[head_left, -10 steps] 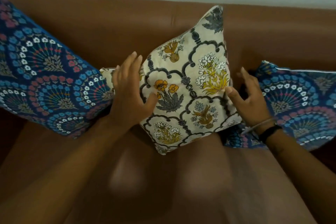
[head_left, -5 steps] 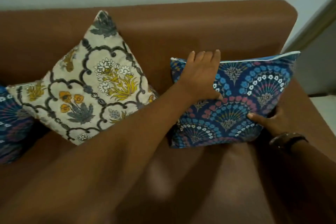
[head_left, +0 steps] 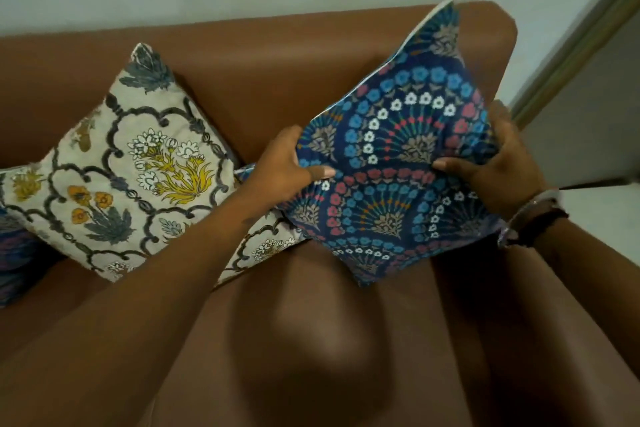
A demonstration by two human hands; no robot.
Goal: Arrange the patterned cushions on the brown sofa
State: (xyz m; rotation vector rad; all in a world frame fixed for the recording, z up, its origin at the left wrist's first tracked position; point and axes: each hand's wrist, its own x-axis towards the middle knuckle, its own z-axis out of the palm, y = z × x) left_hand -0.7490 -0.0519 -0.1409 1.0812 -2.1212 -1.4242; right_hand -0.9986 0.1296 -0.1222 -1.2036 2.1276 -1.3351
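Nearest the camera lies the bare seat of the brown sofa, with both forearms reaching over it. The left hand pinches the left edge of the blue fan-patterned cushion, thumb on its face; the right hand clamps the opposite edge the same way. The cushion is turned on its point like a diamond, its lower corner at the seat, its top corner up against the backrest near the sofa's right end. Beneath its left side a second cream cushion peeks out, lying flat. Farther left, the cream floral cushion leans on the backrest, also on its point. The step in hand looks like setting the blue cushion to match; next, it likely needs pressing back and releasing.
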